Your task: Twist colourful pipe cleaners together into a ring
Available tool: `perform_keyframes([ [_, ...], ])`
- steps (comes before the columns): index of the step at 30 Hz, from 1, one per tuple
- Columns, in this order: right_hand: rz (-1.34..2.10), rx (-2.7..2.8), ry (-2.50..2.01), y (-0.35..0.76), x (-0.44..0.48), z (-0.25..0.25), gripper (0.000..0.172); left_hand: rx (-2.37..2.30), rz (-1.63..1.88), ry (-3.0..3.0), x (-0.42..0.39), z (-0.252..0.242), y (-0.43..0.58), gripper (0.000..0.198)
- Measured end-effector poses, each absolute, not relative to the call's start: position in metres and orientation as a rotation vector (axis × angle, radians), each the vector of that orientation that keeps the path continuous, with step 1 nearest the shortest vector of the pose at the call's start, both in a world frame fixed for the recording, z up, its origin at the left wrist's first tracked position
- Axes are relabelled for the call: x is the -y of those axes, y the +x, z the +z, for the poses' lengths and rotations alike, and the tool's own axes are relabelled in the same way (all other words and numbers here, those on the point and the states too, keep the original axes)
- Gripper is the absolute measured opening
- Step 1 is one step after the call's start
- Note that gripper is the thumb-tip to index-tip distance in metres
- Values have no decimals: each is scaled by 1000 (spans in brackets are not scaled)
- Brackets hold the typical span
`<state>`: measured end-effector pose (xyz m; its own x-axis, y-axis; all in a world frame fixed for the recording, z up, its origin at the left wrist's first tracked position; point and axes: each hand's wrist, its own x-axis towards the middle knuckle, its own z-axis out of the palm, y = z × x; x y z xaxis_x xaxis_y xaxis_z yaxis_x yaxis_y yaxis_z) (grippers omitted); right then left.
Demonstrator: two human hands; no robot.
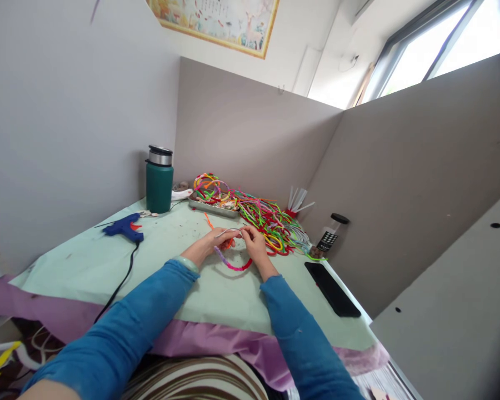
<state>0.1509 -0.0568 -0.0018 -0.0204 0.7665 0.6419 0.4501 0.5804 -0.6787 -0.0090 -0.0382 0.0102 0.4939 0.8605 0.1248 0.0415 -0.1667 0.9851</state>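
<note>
Between my hands is a thin headband-like hoop (234, 268), its lower curve wrapped in fuzzy purple, pink and red pipe cleaner. The upper part of the hoop is a bare greyish band. My left hand (208, 245) is closed on its left side, and an orange pipe cleaner (209, 221) pokes out beyond the fingers. More orange shows under those fingertips. On the other side, my right hand (256, 249) pinches the bare band near its top. The fingers partly hide where the orange piece meets the hoop.
A blue glue gun (124, 227) with a black cord lies left. Behind it stands a green bottle (159, 186). A metal tray (214, 210) and a heap of colourful pipe cleaners (270, 219) fill the back. At right are a clear jar (331, 236) and a black phone (332, 290).
</note>
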Motion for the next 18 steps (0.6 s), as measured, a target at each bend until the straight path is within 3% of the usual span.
perform_keyframes([
  [18, 220, 1575, -1125, 154, 54, -4, 26, -801, 808, 1498, 24, 5, -4, 45],
])
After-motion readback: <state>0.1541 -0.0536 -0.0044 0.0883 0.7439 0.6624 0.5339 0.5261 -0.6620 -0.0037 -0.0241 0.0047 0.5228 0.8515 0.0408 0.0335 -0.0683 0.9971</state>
